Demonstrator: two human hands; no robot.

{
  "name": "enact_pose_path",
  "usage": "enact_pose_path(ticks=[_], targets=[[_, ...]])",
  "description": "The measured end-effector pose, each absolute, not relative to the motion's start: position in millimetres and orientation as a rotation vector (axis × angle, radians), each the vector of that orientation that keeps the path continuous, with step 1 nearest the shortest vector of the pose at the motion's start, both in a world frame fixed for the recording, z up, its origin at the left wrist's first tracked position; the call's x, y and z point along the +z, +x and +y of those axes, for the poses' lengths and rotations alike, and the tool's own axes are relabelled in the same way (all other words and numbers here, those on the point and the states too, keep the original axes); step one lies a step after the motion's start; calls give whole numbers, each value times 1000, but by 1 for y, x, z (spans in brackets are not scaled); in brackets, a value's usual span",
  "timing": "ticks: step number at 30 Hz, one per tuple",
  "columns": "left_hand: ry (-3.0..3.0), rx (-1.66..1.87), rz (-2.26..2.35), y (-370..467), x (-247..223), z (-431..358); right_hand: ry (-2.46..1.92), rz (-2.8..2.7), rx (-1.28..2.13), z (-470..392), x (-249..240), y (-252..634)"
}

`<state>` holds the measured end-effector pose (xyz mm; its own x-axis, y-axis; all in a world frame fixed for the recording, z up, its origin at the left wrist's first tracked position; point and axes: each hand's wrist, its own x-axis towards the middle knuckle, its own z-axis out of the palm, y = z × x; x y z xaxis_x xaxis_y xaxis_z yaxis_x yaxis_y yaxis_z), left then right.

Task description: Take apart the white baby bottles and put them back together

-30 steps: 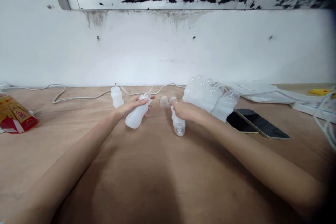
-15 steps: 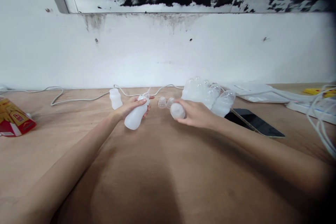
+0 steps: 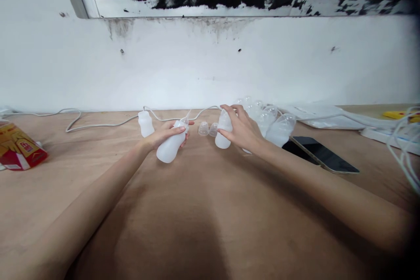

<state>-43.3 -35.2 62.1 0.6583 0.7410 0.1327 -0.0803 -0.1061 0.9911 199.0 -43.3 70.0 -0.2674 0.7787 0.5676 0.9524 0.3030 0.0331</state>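
My left hand [image 3: 170, 132] is closed round the neck of a frosted white bottle [image 3: 169, 148], tilted with its base toward me and a clear top at its far end. My right hand [image 3: 241, 127] grips a second white bottle [image 3: 223, 133] with thumb and fingers; it is nearly upright. Between the two bottles, two clear domed caps [image 3: 203, 129] sit on the table. An uncapped white bottle [image 3: 145, 124] stands beyond my left wrist. Several bottles with clear caps [image 3: 281, 130] are grouped behind and beside my right hand.
Two dark phones [image 3: 323, 154] lie right of the bottles. A red and yellow box [image 3: 21, 146] is at the far left. A white cable [image 3: 98, 127] runs along the wall; a plastic bag [image 3: 323, 116] and coiled cables [image 3: 402, 148] are at the right.
The bottle in my right hand has turned from base toward the camera to nearly upright, and my right fingers have moved up its far end. My left hand has hardly moved.
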Motion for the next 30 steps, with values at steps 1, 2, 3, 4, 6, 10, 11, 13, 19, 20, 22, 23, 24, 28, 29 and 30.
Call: enact_pose_path(ticks=[1,2,3,4,6,10,11,13,19,20,22,23,24,28,29,30], targets=[[1548,747,580,-43,62,-36,-1548,-2125,-565,-43,70,198],[1568,734,590,-43,63,-36,-1574,-2112,-605,-42,70,197],[1588,720,601,-43,63,-37,-1611,-2092,-634,-42,70,196],[1611,703,620,-43,63,-37,-1647,-2072,-654,-42,70,196],[1684,659,694,-43,63,-37,-1665,-2037,-684,-43,70,196],[2064,684,859,-39,65,-39,-1411,-2034,-643,-55,74,190],[2180,711,867,-37,66,-40,-1327,-2054,-547,-59,75,185],[2375,730,850,-31,68,-44,-1221,-2128,-178,-68,76,174],[2765,609,1063,-15,68,-57,-1254,-2180,1019,-72,68,153],[2805,596,1153,-14,68,-57,-1243,-2156,1032,-70,66,153],[2871,514,1315,-13,70,-58,-1190,-2140,1000,-68,63,156],[2897,447,1376,-13,71,-59,-1152,-2149,974,-67,62,158],[2917,371,1417,-13,73,-59,-1111,-2162,932,-68,62,159],[2864,144,1350,-16,78,-60,-959,-2215,771,-73,59,158],[2829,110,1307,-18,78,-59,-934,-2224,764,-73,57,157],[2794,80,1271,-19,78,-59,-914,-2229,778,-73,55,156]])
